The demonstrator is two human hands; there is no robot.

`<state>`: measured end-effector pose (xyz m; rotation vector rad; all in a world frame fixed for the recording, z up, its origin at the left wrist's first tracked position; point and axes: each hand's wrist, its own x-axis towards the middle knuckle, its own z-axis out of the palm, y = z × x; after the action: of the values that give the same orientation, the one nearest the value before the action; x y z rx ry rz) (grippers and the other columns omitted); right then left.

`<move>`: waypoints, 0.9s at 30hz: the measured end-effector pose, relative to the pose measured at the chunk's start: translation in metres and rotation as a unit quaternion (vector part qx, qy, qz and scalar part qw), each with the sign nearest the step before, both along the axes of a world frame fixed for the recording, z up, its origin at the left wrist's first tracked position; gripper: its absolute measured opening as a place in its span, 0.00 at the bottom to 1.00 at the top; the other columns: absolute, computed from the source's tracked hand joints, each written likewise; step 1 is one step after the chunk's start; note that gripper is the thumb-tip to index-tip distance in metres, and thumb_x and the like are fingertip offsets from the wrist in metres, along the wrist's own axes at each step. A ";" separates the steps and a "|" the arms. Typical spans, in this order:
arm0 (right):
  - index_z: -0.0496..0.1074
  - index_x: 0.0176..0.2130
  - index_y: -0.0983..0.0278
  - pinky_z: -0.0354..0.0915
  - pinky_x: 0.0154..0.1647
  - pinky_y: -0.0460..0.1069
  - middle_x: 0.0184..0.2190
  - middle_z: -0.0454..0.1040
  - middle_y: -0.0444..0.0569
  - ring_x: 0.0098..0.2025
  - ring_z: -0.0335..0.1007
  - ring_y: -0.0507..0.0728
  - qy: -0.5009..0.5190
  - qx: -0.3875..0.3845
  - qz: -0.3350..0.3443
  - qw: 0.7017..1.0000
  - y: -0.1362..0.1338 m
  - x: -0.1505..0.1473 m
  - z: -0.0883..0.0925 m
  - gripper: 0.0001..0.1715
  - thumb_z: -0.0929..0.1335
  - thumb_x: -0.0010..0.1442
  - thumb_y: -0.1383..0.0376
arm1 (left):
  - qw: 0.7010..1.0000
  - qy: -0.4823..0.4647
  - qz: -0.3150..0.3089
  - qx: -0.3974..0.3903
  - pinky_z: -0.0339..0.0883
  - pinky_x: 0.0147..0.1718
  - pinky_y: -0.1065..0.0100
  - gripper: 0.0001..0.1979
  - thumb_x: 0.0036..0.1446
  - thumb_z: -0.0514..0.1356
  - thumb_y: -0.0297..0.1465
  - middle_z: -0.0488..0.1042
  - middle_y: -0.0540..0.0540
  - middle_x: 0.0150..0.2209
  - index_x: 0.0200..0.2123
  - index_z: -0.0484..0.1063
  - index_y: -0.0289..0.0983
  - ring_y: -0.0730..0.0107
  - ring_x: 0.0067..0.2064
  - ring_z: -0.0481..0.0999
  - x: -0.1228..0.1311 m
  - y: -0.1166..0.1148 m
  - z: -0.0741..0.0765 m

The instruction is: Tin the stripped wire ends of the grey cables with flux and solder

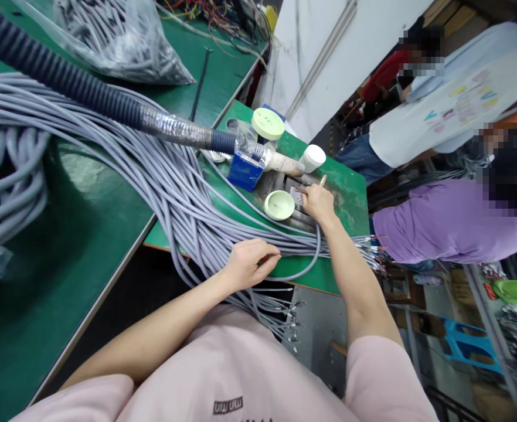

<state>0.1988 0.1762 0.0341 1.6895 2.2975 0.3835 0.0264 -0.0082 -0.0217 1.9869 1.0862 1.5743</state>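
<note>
A grey cable curves up from the bundle into my right hand, which is closed around its end. Fine wires show faintly at the fingertips, over a small pale plate on a dark, stained work spot. Just left of that hand sits a round, pale green tub, open at the top. My left hand lies over the near side of the grey cable bundle. Its fingers are curled, the thumb close to them, and nothing shows between them.
A ribbed hose ends beside a blue box. Behind stand a pale green lid and a white tub. A plastic bag of cables lies at the far left. Two people, in white and purple, are at right.
</note>
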 end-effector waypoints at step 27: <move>0.75 0.44 0.67 0.62 0.37 0.51 0.44 0.75 0.60 0.43 0.73 0.64 0.000 0.004 0.002 1.000 -0.001 -0.002 0.002 0.20 0.58 0.64 0.63 | 1.000 0.011 0.006 -0.008 0.62 0.26 0.72 0.07 0.60 0.56 0.30 0.72 0.51 0.22 0.32 0.72 0.37 0.75 0.24 0.70 0.000 0.000 0.001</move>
<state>0.1966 0.1753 0.0359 1.6888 2.3034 0.3944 0.0261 -0.0085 -0.0204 1.9954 1.1190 1.5480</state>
